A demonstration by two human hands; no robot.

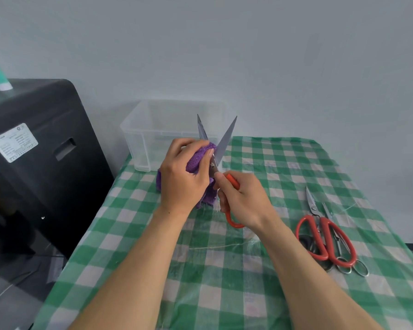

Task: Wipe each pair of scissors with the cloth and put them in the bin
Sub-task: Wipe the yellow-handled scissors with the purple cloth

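Scissors [225,141] with orange handles, blades spread wide and pointing up, held just in front of the clear bin [138,139]. My right hand [243,201] curls round the handles. My left hand [181,175] grips the purple cloth [198,158], fingers wrapped over it and pressing it against the left blade near the pivot. Well to the right of the bin and nearer me, a heap of other scissors [324,236], red-handled and steel, lies on the checked tablecloth [272,270]. Left of the bin stands a black machine [34,163].

Soft, even, cool daylight with faint shadows, no harsh glare, sharp centre, and wide-angle bending toward the edges.
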